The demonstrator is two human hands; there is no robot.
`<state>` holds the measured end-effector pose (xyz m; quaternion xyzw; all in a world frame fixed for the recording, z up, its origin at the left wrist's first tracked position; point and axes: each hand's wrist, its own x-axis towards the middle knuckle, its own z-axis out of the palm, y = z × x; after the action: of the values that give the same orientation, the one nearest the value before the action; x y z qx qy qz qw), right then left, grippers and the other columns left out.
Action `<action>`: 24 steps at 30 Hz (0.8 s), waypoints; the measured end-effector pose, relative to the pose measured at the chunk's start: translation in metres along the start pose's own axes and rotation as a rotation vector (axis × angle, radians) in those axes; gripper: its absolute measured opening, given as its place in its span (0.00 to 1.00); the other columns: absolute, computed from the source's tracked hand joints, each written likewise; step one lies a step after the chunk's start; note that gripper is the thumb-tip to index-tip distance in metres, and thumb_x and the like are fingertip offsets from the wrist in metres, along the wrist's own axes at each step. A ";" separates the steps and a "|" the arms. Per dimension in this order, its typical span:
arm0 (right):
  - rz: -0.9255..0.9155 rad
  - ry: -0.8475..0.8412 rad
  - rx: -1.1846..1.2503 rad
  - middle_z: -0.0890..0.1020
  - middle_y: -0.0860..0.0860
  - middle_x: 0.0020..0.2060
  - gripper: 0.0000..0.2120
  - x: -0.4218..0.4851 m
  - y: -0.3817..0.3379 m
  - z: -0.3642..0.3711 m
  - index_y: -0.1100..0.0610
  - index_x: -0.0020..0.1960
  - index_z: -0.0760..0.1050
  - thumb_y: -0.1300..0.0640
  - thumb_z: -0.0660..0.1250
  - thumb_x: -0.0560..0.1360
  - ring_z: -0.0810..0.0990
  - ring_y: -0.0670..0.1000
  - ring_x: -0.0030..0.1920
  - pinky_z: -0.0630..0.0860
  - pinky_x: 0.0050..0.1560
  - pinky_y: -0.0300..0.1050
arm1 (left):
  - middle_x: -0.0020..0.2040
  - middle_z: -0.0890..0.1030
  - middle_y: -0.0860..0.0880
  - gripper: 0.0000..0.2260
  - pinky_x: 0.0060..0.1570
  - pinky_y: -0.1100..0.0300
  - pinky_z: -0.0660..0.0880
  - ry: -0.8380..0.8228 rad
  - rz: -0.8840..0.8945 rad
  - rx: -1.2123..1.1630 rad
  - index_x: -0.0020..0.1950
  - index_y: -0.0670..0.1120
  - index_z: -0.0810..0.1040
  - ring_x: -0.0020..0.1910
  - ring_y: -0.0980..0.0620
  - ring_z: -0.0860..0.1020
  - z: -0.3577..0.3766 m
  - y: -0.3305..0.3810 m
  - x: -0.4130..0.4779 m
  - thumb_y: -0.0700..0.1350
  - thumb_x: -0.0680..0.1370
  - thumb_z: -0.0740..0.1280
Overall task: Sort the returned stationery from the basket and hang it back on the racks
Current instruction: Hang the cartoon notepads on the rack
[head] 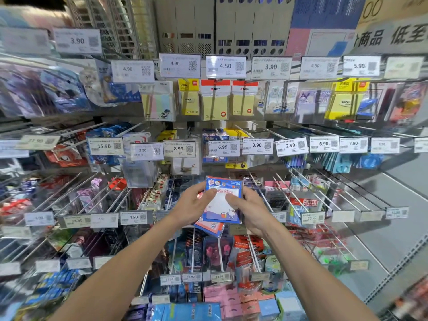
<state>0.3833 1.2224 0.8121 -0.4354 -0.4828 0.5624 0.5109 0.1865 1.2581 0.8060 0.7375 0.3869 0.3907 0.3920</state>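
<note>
A blue-and-white cartoon sticky-note pack is held up in front of the peg racks, with a second similar pack tucked behind and below it. My left hand grips the packs' left edge, thumb on the front. My right hand holds the right edge, its thumb pressed on the white front. Just above, a hook with matching blue packs carries a 6.99 price tag. No basket is in view.
Rows of metal peg hooks jut out toward me at several levels, each ending in a price tag. Yellow sticky-note packs hang on the upper row. Pink and blue pads sit on the bottom shelf. Grey pegboard shows at right.
</note>
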 end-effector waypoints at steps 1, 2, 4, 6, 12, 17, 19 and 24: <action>0.011 -0.005 -0.006 0.85 0.61 0.57 0.12 0.000 -0.001 -0.003 0.61 0.64 0.76 0.65 0.65 0.82 0.85 0.59 0.53 0.84 0.50 0.53 | 0.56 0.85 0.53 0.15 0.48 0.51 0.79 -0.014 0.008 0.038 0.65 0.56 0.79 0.52 0.49 0.85 -0.002 0.001 0.001 0.61 0.83 0.63; 0.021 0.001 0.004 0.85 0.61 0.58 0.12 0.000 -0.003 -0.006 0.61 0.65 0.76 0.66 0.64 0.82 0.85 0.59 0.53 0.84 0.50 0.52 | 0.56 0.85 0.56 0.15 0.48 0.54 0.78 -0.028 0.023 0.096 0.65 0.58 0.78 0.53 0.52 0.84 -0.005 0.003 0.001 0.62 0.83 0.62; 0.037 0.074 0.079 0.85 0.60 0.56 0.12 0.002 -0.009 -0.015 0.62 0.65 0.75 0.66 0.63 0.83 0.86 0.57 0.50 0.85 0.45 0.53 | 0.60 0.82 0.57 0.16 0.50 0.53 0.76 -0.043 0.058 0.279 0.67 0.63 0.74 0.57 0.52 0.81 -0.014 0.004 0.005 0.65 0.82 0.60; 0.053 0.180 0.138 0.86 0.57 0.53 0.10 0.002 -0.018 -0.030 0.58 0.63 0.76 0.65 0.62 0.83 0.87 0.54 0.46 0.84 0.41 0.53 | 0.64 0.80 0.53 0.21 0.55 0.52 0.75 -0.060 0.041 0.489 0.75 0.67 0.66 0.60 0.53 0.79 -0.025 0.008 0.006 0.65 0.82 0.60; 0.029 0.289 -0.111 0.87 0.54 0.53 0.10 0.005 -0.025 -0.055 0.57 0.64 0.75 0.64 0.64 0.83 0.87 0.56 0.52 0.84 0.52 0.61 | 0.29 0.76 0.54 0.35 0.33 0.66 0.70 -0.206 -0.018 0.677 0.84 0.61 0.47 0.29 0.66 0.77 -0.043 0.055 0.002 0.56 0.83 0.65; 0.037 0.282 -0.155 0.83 0.56 0.58 0.11 0.010 -0.027 -0.040 0.54 0.61 0.72 0.66 0.63 0.81 0.83 0.58 0.58 0.80 0.60 0.63 | 0.30 0.78 0.51 0.37 0.35 0.61 0.72 -0.174 0.022 0.741 0.84 0.61 0.45 0.30 0.61 0.78 -0.049 0.078 0.011 0.58 0.82 0.65; 0.036 0.253 -0.156 0.83 0.58 0.58 0.15 0.014 -0.026 -0.036 0.53 0.59 0.71 0.68 0.63 0.76 0.81 0.60 0.61 0.76 0.64 0.68 | 0.30 0.76 0.51 0.40 0.32 0.63 0.67 -0.160 0.047 0.813 0.84 0.61 0.42 0.29 0.61 0.76 -0.048 0.080 0.006 0.59 0.81 0.66; -0.055 0.160 -0.207 0.84 0.56 0.58 0.18 0.014 -0.036 -0.020 0.56 0.65 0.70 0.72 0.60 0.79 0.84 0.53 0.54 0.81 0.47 0.47 | 0.27 0.75 0.52 0.46 0.29 0.63 0.66 -0.102 0.070 0.828 0.80 0.67 0.32 0.26 0.61 0.75 -0.047 0.088 0.010 0.60 0.80 0.68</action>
<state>0.4072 1.2383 0.8447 -0.5157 -0.5077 0.4589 0.5155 0.1724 1.2455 0.9050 0.8639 0.4662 0.1784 0.0678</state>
